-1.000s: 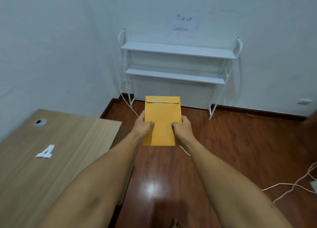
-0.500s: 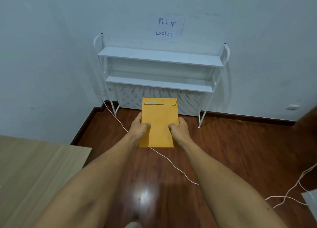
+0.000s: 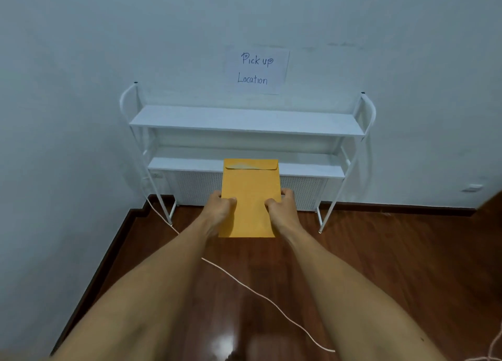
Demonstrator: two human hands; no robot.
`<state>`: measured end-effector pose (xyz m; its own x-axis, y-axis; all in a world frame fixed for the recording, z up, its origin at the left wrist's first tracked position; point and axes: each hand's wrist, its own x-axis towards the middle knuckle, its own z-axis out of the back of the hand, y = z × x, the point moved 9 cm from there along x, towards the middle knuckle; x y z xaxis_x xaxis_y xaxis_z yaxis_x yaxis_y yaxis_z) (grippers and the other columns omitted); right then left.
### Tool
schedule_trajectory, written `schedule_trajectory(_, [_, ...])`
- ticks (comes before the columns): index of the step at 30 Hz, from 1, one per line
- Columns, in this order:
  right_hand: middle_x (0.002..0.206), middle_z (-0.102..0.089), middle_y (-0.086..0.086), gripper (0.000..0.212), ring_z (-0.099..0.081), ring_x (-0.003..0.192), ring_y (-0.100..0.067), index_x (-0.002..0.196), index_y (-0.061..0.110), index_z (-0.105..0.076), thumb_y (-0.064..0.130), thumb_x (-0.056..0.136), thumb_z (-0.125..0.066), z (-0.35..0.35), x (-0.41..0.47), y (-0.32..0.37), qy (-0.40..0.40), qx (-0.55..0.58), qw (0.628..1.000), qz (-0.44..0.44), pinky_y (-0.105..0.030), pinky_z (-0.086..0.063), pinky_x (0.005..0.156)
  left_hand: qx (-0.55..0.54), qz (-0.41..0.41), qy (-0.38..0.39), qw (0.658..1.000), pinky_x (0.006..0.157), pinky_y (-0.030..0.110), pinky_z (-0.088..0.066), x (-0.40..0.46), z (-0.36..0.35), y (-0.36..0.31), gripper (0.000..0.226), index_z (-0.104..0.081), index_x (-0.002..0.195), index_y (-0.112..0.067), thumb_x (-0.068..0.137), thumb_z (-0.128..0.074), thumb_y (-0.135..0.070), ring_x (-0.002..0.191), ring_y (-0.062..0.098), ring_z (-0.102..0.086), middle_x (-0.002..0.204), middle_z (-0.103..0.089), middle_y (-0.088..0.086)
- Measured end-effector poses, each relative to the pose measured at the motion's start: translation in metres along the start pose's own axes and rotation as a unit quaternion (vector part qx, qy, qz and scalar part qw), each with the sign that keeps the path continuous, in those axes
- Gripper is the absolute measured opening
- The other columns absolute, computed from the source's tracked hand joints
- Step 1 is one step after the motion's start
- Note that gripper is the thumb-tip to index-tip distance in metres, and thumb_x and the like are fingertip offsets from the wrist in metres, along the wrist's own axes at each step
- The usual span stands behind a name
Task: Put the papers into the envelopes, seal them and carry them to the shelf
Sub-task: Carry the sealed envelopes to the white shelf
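Observation:
I hold a yellow-brown envelope (image 3: 251,195) out in front of me, flap end pointing away and folded down. My left hand (image 3: 218,210) grips its left edge and my right hand (image 3: 282,208) grips its right edge, thumbs on top. Straight ahead stands a white two-tier metal shelf (image 3: 244,120) against the wall, with nothing on either board. The envelope's far end overlaps the lower board (image 3: 307,169) in view. No loose papers are visible.
A paper sign reading "Pick up Location" (image 3: 256,70) hangs on the wall above the shelf. A white cord (image 3: 244,284) runs across the dark wooden floor from the shelf's left leg toward me. More cord lies at the far right edge (image 3: 493,344).
I have walked closer to the shelf, which now looms larger and centred. The wooden desk on my left has dropped out of view. Both hands keep the same grip on the envelope.

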<state>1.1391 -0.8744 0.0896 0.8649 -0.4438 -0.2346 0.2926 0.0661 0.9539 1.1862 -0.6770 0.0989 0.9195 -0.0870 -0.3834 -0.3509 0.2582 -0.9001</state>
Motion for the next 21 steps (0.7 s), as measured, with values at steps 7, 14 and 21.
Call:
schedule_trajectory(7, [0.109, -0.060, 0.000, 0.034, -0.064, 0.094, -0.018, 0.123, 0.021, -0.039, 0.013, 0.093, -0.054, -0.034, 0.087, 0.042, -0.020, 0.009, 1.000, -0.002, -0.045, -0.056, 0.088, 0.017, -0.016, 0.031, 0.999, 0.099, 0.053, -0.050, 0.098, 0.010, -0.055, 0.009, -0.056, 0.091, -0.021, 0.097, -0.057, -0.014, 0.104, 0.032, -0.063, 0.103, -0.067, 0.008])
schedule_trajectory(14, [0.100, -0.061, 0.002, 0.035, -0.065, 0.083, -0.018, 0.125, 0.022, -0.037, 0.013, 0.095, -0.051, -0.048, 0.161, 0.061, -0.013, 0.004, 1.000, -0.010, -0.043, -0.057, 0.079, 0.010, -0.004, 0.030, 0.999, 0.091, 0.048, -0.052, 0.179, 0.004, -0.078, 0.025, -0.048, 0.120, -0.012, 0.097, -0.055, -0.019, 0.101, 0.028, -0.062, 0.111, -0.063, 0.010])
schedule_trajectory(21, [0.104, -0.063, -0.002, 0.033, -0.068, 0.090, -0.024, 0.121, 0.025, -0.038, 0.016, 0.092, -0.051, -0.054, 0.277, 0.074, -0.007, 0.007, 1.000, -0.018, -0.051, -0.059, 0.082, 0.030, -0.009, 0.019, 0.999, 0.072, 0.038, -0.049, 0.283, -0.020, -0.119, 0.019, -0.058, 0.108, -0.002, 0.096, -0.047, -0.009, 0.085, 0.027, -0.062, 0.101, -0.067, 0.014])
